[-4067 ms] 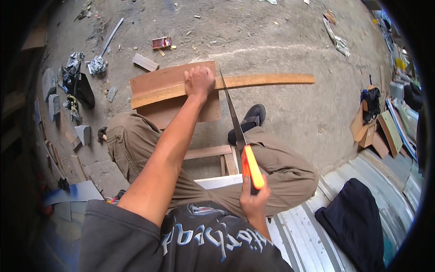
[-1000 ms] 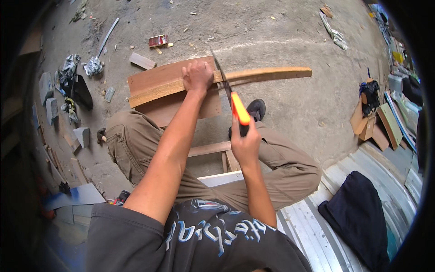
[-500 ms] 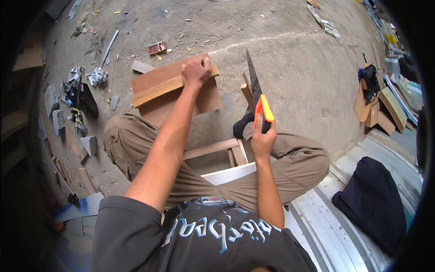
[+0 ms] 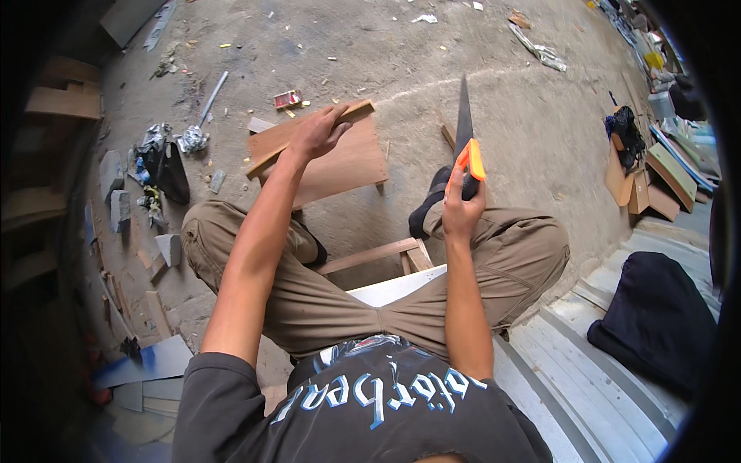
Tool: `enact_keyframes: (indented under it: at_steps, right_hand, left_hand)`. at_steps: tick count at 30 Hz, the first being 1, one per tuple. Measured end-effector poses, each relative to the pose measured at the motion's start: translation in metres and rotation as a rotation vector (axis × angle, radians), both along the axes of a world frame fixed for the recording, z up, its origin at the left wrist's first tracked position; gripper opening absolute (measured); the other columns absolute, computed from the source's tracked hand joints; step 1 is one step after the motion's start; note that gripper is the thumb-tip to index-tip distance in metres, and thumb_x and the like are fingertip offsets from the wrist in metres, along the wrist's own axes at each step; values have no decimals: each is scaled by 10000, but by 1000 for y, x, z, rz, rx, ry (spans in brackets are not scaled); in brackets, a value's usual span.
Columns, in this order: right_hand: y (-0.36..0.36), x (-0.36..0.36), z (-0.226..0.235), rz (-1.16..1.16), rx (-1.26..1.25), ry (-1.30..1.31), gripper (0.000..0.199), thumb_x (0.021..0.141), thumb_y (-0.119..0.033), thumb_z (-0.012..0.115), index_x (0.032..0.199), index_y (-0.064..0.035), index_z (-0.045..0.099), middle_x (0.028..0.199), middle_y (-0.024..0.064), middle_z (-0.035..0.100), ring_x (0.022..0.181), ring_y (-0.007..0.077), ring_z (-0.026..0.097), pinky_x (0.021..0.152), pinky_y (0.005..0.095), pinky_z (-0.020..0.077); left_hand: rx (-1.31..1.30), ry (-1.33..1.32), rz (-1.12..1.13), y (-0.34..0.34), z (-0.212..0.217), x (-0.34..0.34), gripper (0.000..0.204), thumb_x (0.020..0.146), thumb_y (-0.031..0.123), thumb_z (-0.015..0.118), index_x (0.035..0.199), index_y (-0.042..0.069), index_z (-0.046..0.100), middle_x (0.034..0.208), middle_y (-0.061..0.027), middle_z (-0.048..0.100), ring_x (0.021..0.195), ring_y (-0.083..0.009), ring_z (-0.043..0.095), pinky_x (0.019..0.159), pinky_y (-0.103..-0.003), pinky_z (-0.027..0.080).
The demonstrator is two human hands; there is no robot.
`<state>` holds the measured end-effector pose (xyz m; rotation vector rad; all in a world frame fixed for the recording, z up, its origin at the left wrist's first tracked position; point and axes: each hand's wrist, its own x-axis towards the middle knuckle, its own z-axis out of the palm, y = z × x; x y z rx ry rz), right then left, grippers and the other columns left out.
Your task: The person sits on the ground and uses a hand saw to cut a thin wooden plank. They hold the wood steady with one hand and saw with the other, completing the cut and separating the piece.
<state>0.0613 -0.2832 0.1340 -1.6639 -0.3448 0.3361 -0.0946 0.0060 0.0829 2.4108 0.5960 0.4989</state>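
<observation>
The person sits on a low wooden stool (image 4: pixel 386 258), knees wide, and the sawing is paused. The left hand (image 4: pixel 316 133) is closed over a wood strip (image 4: pixel 309 139), gripping it near its far end, the strip tilted across a brown board (image 4: pixel 340 166) that lies flat on the dusty floor (image 4: pixel 502 100). The right hand (image 4: pixel 461 208) is clamped round the orange handle of a saw (image 4: pixel 465 143), blade pointing up and away, clear of the wood and well to the right of the strip, above the right knee and a dark shoe (image 4: pixel 432 204).

So the step looks like repositioning: the piece is being shifted or turned while the saw waits in the air. The hands are well apart, each with its own load. The next move, by this reading, calls for the strip to be settled and pinned firm, then the blade brought across to it and lined up before any stroke. A loose strip would skate under the teeth.

Scraps (image 4: pixel 166 166) litter the left side; a dark bag (image 4: pixel 656 316) rests on metal sheeting at right.
</observation>
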Motion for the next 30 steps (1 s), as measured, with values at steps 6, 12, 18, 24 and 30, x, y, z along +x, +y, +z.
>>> enact_keyframes:
  at_steps: [6, 12, 18, 24, 30]
  right_hand:
    - [52, -25, 49, 27, 95, -62, 282, 932, -182, 706, 1040, 2, 522, 926, 40, 598, 778, 112, 547, 740, 274, 466]
    - [107, -47, 112, 248, 238, -118, 391, 866, -146, 781, 1100, 20, 515, 1142, 171, 656, 1024, 204, 652, 853, 322, 542]
    - [143, -66, 105, 483, 255, -42, 393, 813, -195, 841, 974, 33, 564, 963, 160, 703, 899, 223, 709, 776, 308, 571]
    - [164, -72, 98, 585, 404, 440, 198, 843, -39, 761, 872, 17, 574, 845, 109, 680, 740, 193, 712, 695, 321, 613]
    - [174, -49, 45, 541, 256, 219, 401, 822, -125, 816, 999, 27, 490, 910, 138, 670, 769, 200, 718, 645, 304, 622]
  left_hand:
    - [-671, -322, 126, -14, 98, -23, 350, 1048, 361, 448, 1148, 35, 526, 910, -106, 661, 729, -160, 646, 609, -313, 525]
    - [-1102, -524, 65, -56, 134, -46, 523, 1047, 474, 382, 1184, -8, 533, 950, -155, 659, 764, -218, 679, 605, -340, 577]
    - [-1262, -525, 70, -100, 145, -74, 586, 1046, 513, 355, 1267, -6, 513, 950, -152, 652, 762, -220, 684, 646, -337, 589]
    - [-1376, -286, 146, -132, 134, -129, 468, 1025, 441, 490, 1238, 28, 539, 925, -95, 650, 837, -170, 658, 735, -331, 562]
    - [-747, -109, 483, -126, 77, -144, 359, 967, 334, 654, 1159, 32, 635, 912, -31, 633, 779, -113, 598, 701, -270, 480]
